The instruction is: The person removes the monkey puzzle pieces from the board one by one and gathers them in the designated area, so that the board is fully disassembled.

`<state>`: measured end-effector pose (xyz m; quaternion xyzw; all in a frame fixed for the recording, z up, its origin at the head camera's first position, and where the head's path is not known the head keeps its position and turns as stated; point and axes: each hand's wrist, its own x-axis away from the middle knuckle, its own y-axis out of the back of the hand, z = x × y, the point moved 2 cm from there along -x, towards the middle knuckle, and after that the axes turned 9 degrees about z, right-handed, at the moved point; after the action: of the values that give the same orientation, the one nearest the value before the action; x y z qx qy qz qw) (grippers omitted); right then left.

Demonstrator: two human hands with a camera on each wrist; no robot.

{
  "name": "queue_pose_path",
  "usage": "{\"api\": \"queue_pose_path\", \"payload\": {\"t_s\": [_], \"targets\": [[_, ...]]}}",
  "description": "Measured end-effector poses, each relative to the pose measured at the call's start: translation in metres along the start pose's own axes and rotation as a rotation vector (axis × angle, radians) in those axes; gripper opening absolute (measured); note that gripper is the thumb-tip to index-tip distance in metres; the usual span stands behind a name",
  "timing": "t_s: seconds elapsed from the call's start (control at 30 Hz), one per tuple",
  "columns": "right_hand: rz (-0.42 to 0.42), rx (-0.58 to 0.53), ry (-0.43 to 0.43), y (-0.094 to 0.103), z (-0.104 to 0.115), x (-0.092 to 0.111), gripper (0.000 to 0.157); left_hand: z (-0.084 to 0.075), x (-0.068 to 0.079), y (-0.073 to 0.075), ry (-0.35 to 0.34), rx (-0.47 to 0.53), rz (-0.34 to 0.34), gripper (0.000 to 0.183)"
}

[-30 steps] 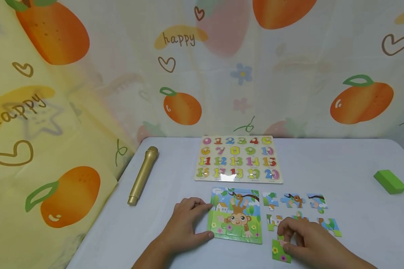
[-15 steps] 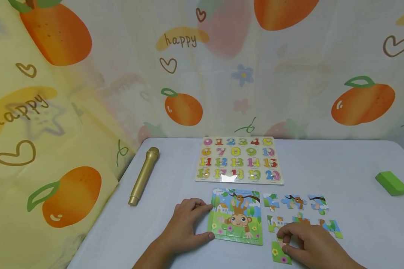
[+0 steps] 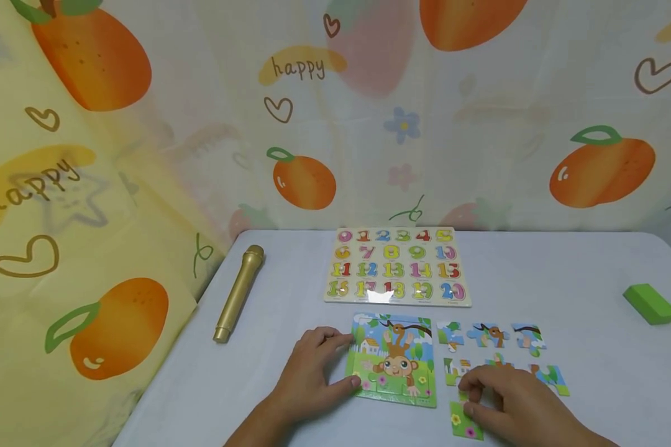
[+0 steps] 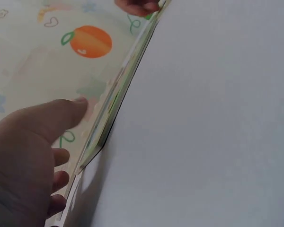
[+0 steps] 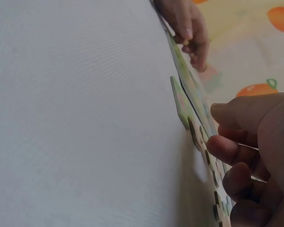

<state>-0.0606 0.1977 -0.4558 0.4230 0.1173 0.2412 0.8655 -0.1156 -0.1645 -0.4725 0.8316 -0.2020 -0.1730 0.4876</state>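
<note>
In the head view, a square monkey jigsaw puzzle point(image 3: 394, 335) lies in its frame on the white table. My left hand point(image 3: 313, 366) is at its left edge, with index fingertip near the side and thumb over the lower left corner. My right hand point(image 3: 509, 397) is low over loose jigsaw pieces, its thumb at the top of a green flowered piece point(image 3: 464, 423) lying flat. In the right wrist view, the thumb and bent fingers point(image 5: 232, 151) stand apart with nothing seen between them. The hand partly hides the pieces beneath it.
More loose pieces point(image 3: 488, 334) lie in rows right of the puzzle. Behind it is a number board point(image 3: 394, 267). A gold microphone point(image 3: 239, 292) lies at left, and a green block point(image 3: 650, 303) at far right. A fruit-printed curtain point(image 3: 369, 143) hangs behind the table.
My left thumb has moved up and right onto the puzzle's lower left corner. My right hand stays over the pieces; its thumb shifts slightly left and the flowered piece moves very little.
</note>
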Motion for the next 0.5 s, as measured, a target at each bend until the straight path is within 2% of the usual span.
{"api": "queue_pose_path", "payload": {"t_s": [0.13,0.2,0.43,0.5], "targets": [[-0.08,-0.001,0.097,0.0,0.003,-0.005,0.024,-0.007,-0.004,-0.003,-0.017,0.054,-0.002,0.065],[-0.095,-0.011,0.125,0.0,0.005,-0.008,0.024,-0.011,-0.006,-0.005,-0.024,0.063,0.012,0.065],[-0.052,-0.052,0.089,0.002,0.017,-0.027,0.013,-0.022,-0.011,-0.013,-0.034,0.078,0.058,0.066],[-0.037,-0.056,0.103,0.004,0.02,-0.035,0.012,-0.024,-0.012,-0.014,-0.037,0.063,0.068,0.068]]}}
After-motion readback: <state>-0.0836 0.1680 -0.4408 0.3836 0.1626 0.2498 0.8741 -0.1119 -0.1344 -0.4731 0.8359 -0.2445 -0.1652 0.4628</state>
